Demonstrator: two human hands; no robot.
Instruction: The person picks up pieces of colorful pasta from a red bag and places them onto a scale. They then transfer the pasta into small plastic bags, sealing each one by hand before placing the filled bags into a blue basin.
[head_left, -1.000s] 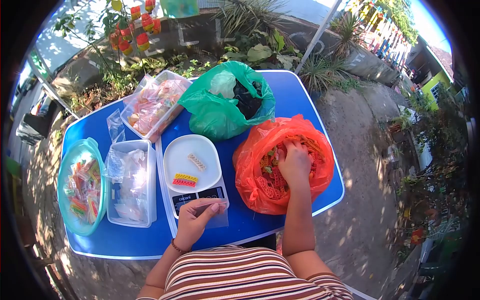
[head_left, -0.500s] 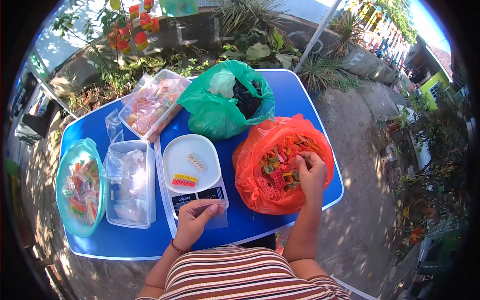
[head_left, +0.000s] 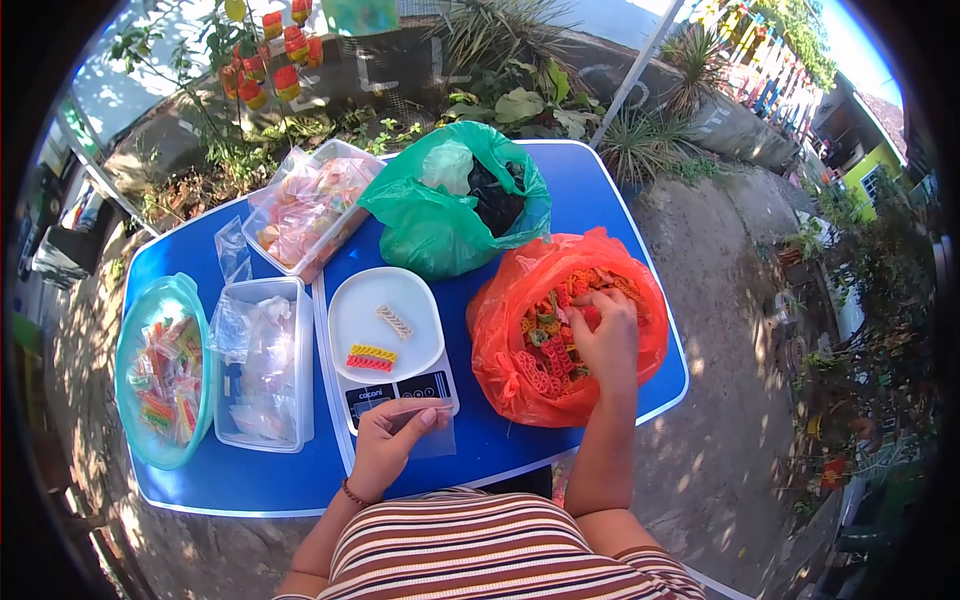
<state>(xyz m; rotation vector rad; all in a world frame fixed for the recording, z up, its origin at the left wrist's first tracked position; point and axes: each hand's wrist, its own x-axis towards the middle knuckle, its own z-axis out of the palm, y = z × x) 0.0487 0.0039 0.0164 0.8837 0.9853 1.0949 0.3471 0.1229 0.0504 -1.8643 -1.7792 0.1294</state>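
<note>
Left hand (head_left: 392, 440) close to the torso, thumb and fingers pinched together; right hand (head_left: 604, 335) stretched forward, palm down, fingers curled.

My right hand (head_left: 605, 335) is sunk into the orange bag (head_left: 500, 345), fingertips buried among the coloured pieces (head_left: 548, 335), so I cannot tell whether they grip one. My left hand (head_left: 388, 440) and the small clear bag (head_left: 432, 432) it pinches cover the near edge of the scale (head_left: 385, 392), whose display is too small to read. The dark thing inside the green bag (head_left: 420, 235) is unclear.
</note>
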